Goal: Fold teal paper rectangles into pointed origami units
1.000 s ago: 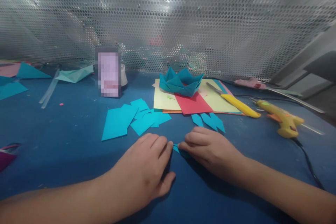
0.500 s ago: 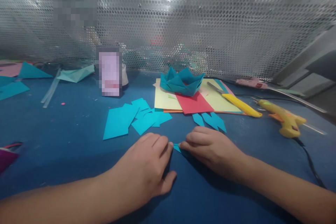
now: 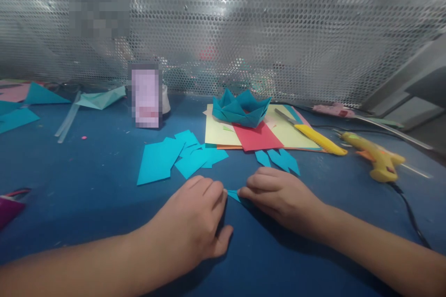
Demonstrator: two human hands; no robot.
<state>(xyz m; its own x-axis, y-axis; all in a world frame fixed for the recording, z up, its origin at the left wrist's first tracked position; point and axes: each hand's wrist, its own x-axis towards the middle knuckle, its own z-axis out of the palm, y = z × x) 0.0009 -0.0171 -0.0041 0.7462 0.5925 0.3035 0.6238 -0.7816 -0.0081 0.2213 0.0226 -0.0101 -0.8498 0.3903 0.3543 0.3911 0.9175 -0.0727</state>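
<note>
- Small folded blue paper piece (image 3: 232,194) lies on the blue table (image 3: 94,176), between the two hands; most of it is under the right fingers.
- Right hand (image 3: 280,197): fingers curled in, closed on the piece, looks like a pinch; thumb contact hidden.
- Left hand (image 3: 198,218): fingers bent down, thumb spread well away, so no pinch; index tip at the piece's left end, seems to touch it. Underside hidden.
- Risk: crease runs off line, if the left fingertip slips from that thin end or the right fingers pull sideways.
- Risk: thin end tears or buckles, if pressed too hard or the hands pull apart.
- Risk: cut blue pieces (image 3: 158,161) and narrow blue strips (image 3: 262,158), just beyond the hands, get swept out of place by a careless knuckle.
- Risk: yellow cutter (image 3: 320,139) has its blade out on the paper stack (image 3: 219,134); a blind reach could nick fingers.
- Risk: glue gun (image 3: 385,162) at right; burn if hot, can't tell. Right forearm snagging the cord (image 3: 411,216) could drag it.
</note>
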